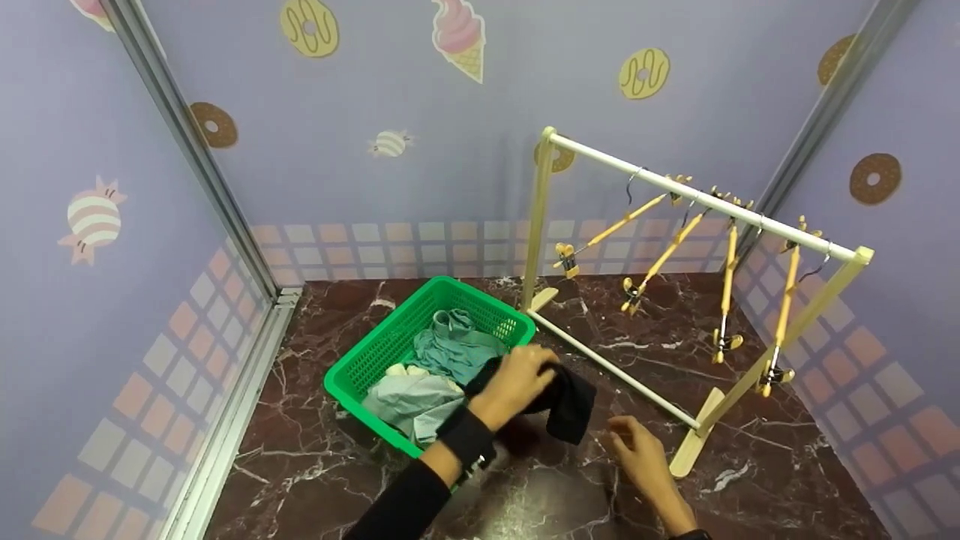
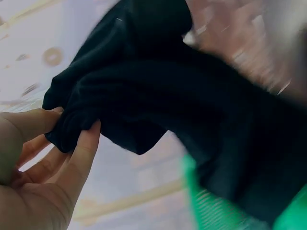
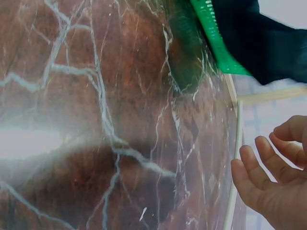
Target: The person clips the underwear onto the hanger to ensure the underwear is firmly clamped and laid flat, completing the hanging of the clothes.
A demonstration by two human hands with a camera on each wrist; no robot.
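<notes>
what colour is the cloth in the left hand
Black. The cloth pinched by the left hand shows best in the left wrist view.

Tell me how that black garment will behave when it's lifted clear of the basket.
Probably floppy: the black garment droops in folds below the left hand that pinches it. It looks light, since a few fingers hold it bunched. It seems unlikely to slip, as the soft knit gathers under the grip.
</notes>
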